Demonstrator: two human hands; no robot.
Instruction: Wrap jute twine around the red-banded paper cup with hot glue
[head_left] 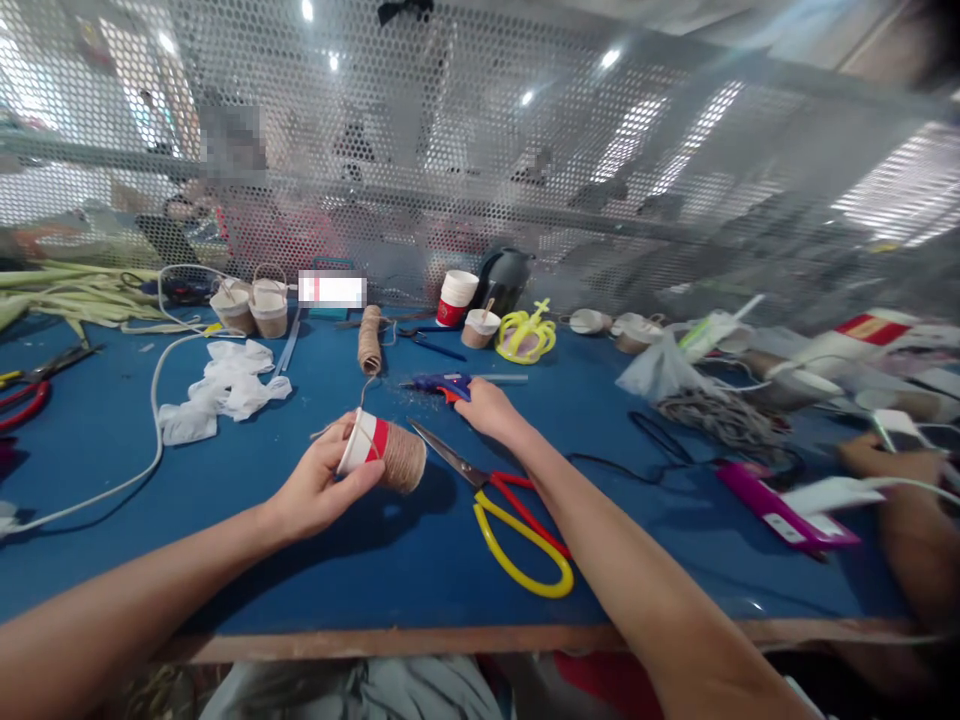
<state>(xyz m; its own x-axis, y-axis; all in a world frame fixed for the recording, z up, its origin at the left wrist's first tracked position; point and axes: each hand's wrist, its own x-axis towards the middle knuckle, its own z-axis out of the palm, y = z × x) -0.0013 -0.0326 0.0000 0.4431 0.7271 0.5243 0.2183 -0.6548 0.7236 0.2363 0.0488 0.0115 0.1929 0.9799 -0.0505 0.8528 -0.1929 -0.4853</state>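
Note:
My left hand [322, 485] is closed around a paper cup [386, 450], tilted on its side. Twine covers the cup's lower part, while its red and white upper band stays bare. A strand runs from the cup up to a twine roll [370, 340] on the table. Further right, my right hand [486, 408] grips a blue hot glue gun [442, 384] with an orange-red trigger; a clear glue stick pokes out behind it. Between my arms lie large scissors [487, 490] with one red and one yellow handle, blades toward the cup.
Twine-wrapped cups [270, 308], stacked paper cups [456, 298] and a yellow crown-shaped piece [526, 335] stand at the back of the blue table [300, 570]. Crumpled white tissue [225, 390] lies left. A purple box [784, 510] and another person's hand [892, 465] are at right.

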